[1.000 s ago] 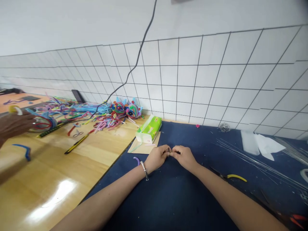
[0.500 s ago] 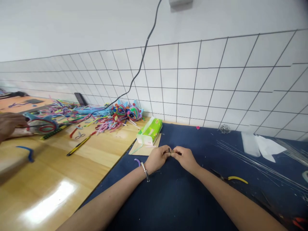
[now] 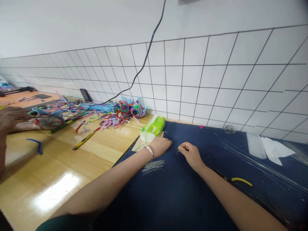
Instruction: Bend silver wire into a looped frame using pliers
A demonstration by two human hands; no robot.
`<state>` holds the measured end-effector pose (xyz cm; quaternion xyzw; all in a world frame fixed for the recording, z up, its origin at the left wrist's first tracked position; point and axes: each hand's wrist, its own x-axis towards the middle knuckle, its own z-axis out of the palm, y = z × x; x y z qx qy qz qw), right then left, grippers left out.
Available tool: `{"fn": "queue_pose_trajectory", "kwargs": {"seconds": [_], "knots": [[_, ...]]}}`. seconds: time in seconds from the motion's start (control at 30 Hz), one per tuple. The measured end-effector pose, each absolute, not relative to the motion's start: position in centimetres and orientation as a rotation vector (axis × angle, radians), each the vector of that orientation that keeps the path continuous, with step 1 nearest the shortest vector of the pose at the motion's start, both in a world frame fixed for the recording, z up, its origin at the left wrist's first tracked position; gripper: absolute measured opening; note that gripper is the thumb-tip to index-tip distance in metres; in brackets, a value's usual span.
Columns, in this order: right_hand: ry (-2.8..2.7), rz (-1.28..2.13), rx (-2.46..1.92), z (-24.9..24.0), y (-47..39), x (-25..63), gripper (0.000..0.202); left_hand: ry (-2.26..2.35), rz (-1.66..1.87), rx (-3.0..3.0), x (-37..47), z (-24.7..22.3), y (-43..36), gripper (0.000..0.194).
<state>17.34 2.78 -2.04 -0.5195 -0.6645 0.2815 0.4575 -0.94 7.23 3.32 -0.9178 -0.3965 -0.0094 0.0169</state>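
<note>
My left hand is palm down with its fingers curled together, over the near right corner of a brown cardboard piece and beside a green tissue pack. Its fingertips are hidden, so whatever they hold cannot be made out. To its right, my right hand pinches a small, thin, dark piece, too small to name, above the dark blue mat. A bundle of short cut wires lies on the mat just below my left wrist.
Yellow-handled pliers, long wires and white sheets lie right. A wire tangle sits near the wall. On the wooden table are a utility knife, scissors and pipe cleaners. Another person's hand works far left.
My hands, together before, are now apart. My left hand has moved up toward the tissue pack, and the wire bundle shows below its wrist. My right hand has shifted slightly right, still pinching.
</note>
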Motion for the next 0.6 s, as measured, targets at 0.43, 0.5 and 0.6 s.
{"fn": "queue_pose_trajectory", "kwargs": {"seconds": [0.43,0.5,0.6], "knots": [[-1.632,0.724,-1.268,-2.2,2.8,17.5,0.014,-1.164,0.346,-2.726,2.3,3.7,10.7,0.02],[-1.636,0.723,-1.268,-2.4,2.8,17.5,0.014,-1.18,0.357,-2.723,2.3,3.6,10.9,0.019],[-1.642,0.72,-1.265,-2.4,2.8,17.5,0.014,-1.209,0.356,-2.727,2.0,3.3,11.1,0.017]]}}
